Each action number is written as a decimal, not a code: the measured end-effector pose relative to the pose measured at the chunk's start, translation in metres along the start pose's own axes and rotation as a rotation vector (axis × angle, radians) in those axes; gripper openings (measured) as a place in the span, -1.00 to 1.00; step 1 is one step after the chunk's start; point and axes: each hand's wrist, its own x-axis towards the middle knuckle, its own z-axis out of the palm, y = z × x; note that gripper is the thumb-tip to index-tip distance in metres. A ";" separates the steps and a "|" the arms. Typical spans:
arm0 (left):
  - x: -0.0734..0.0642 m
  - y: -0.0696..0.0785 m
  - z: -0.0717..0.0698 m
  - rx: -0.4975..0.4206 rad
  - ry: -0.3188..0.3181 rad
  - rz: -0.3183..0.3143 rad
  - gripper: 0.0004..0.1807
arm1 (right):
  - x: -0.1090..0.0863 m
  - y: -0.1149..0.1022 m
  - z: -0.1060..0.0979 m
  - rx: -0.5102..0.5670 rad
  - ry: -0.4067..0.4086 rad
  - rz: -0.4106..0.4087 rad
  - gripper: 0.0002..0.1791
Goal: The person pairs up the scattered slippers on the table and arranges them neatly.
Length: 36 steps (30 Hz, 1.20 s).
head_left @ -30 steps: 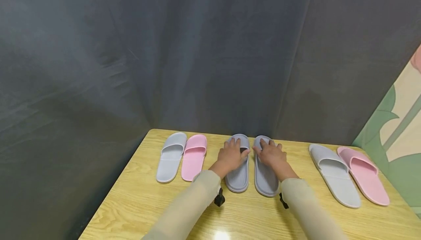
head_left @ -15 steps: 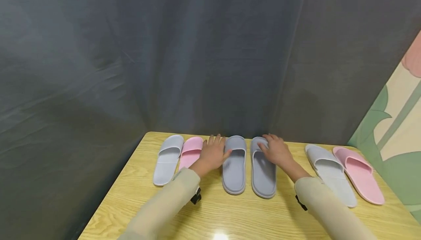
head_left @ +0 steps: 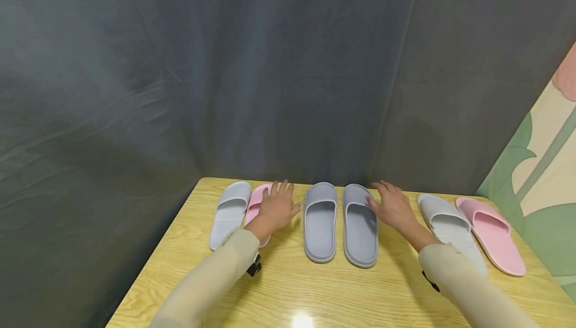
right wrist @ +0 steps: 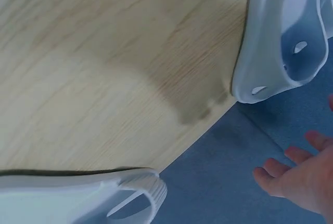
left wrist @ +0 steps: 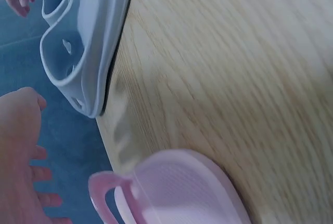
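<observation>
A pair of grey slippers lies side by side in the middle of the table: the left grey slipper (head_left: pixel 320 230) and the right grey slipper (head_left: pixel 361 233), toes to the curtain. My left hand (head_left: pixel 276 209), fingers spread, hovers left of them and partly hides a pink slipper (left wrist: pixel 182 190). In the left wrist view it touches neither shoe. To the right of the pair, my right hand (head_left: pixel 393 209) hangs with relaxed fingers and holds nothing. The right wrist view shows that hand apart from the grey slipper (right wrist: pixel 268 52) and a whitish slipper (right wrist: pixel 47 195).
Left of the pink slipper lies a pale slipper (head_left: pixel 229 218). Another pale slipper (head_left: pixel 452 225) and a pink slipper (head_left: pixel 497 240) lie slanted at the table's right. A dark curtain (head_left: pixel 288 78) hangs behind the wooden table (head_left: pixel 315 293); a painted panel (head_left: pixel 544 193) stands at right.
Both hands have come off the grey slippers and moved apart, the left hand leftward and the right hand rightward. The grey slippers now lie fully uncovered, almost parallel.
</observation>
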 end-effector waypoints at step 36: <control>-0.009 -0.059 0.011 -0.145 -0.038 -0.106 -0.17 | -0.039 0.087 -0.028 -0.058 0.189 0.046 -0.46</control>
